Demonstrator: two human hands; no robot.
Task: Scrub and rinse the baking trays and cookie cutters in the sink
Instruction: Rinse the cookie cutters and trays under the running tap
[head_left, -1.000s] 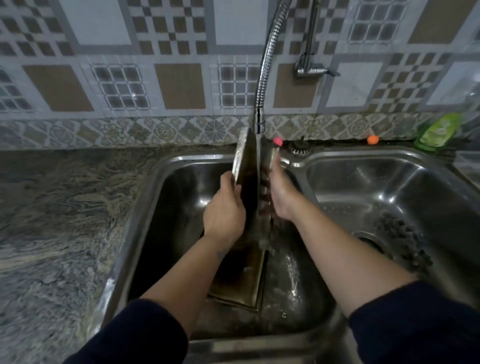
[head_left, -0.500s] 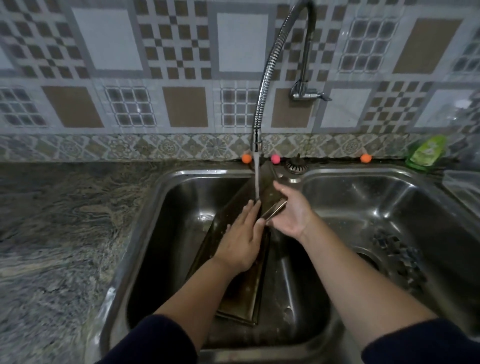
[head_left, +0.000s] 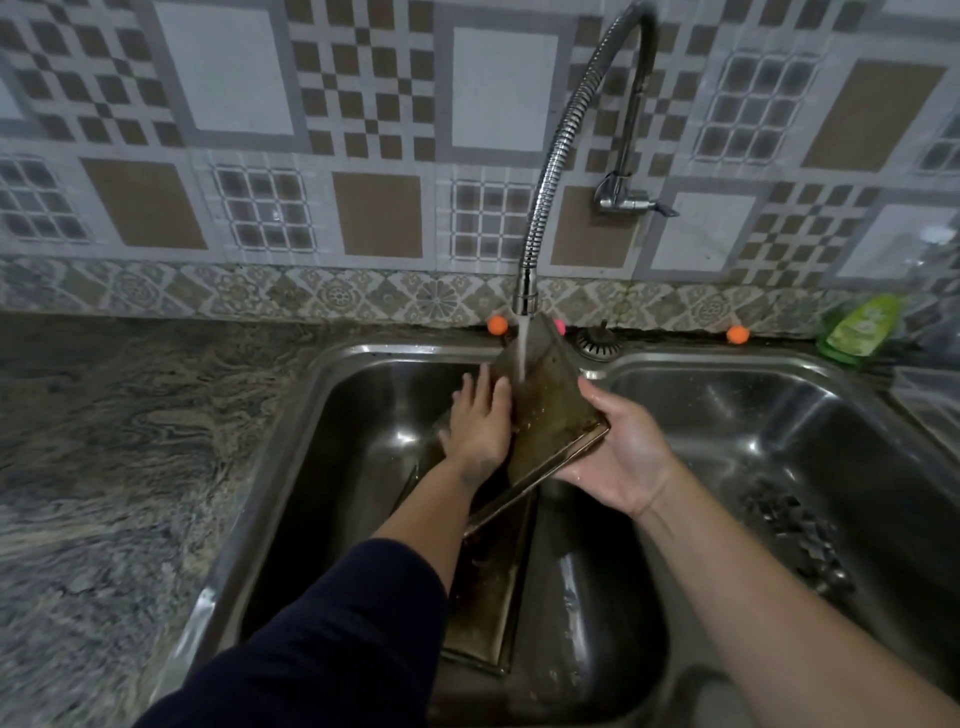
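Both hands (head_left: 480, 426) (head_left: 626, 457) tilt a baking tray (head_left: 550, 415) under the faucet (head_left: 524, 296); bottle (head_left: 860, 327) label unreadable.

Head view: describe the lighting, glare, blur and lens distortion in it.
Head view: dim, flat light; bright glare streaks on the steel sink walls and along the faucet hose; wide-angle bending curves the tile lines and counter edge near the borders; the sleeves at the bottom and the green bottle at the right edge are soft; the tray under the water stream is dark, its surface detail muddy.

Head view, seemingly close above sink (head_left: 332, 364)
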